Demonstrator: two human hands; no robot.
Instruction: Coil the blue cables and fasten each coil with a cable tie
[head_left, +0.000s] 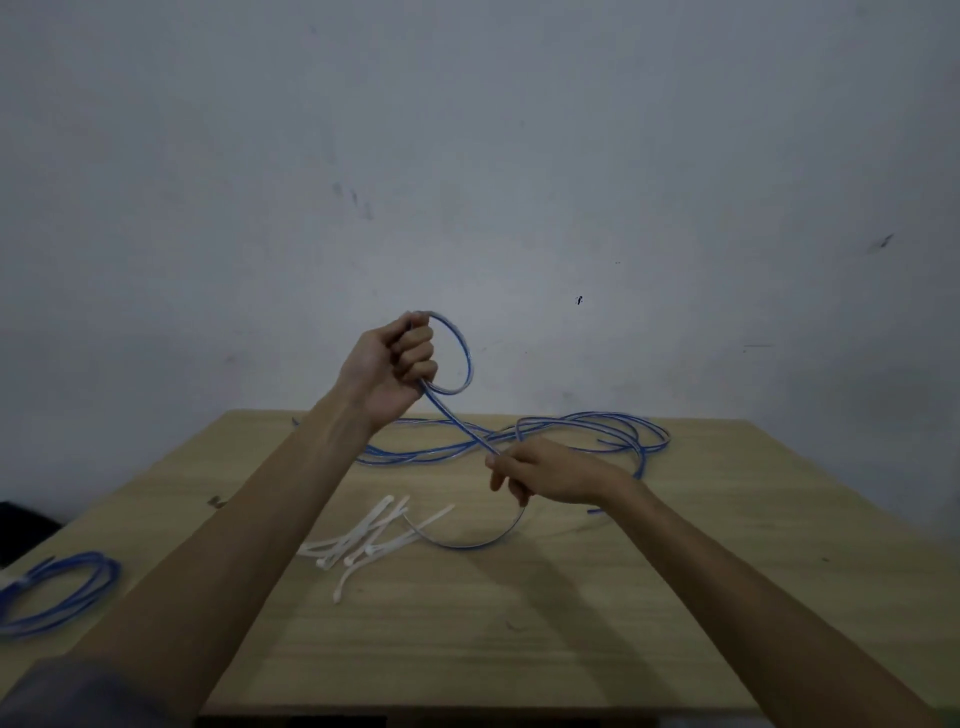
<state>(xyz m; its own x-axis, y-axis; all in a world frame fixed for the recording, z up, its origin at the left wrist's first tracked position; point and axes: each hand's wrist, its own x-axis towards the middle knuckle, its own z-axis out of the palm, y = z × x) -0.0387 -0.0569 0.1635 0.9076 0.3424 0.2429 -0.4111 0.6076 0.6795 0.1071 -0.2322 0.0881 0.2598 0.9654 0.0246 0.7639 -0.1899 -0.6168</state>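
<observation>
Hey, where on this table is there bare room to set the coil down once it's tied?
Bare wood on the table lies near the front edge, below the cable ties. The far side is crowded with loose blue cable; a finished coil takes the left corner.

Two hands are present: left hand (388, 364) and right hand (540, 470). One table (519, 649), one finished coil (57, 592) at lower left. The cable ties (363, 540) overlap at centre; their count cannot be determined.

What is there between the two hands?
In the head view, a straight stretch of blue cable runs from the raised left hand down to the right hand, above the table.
</observation>
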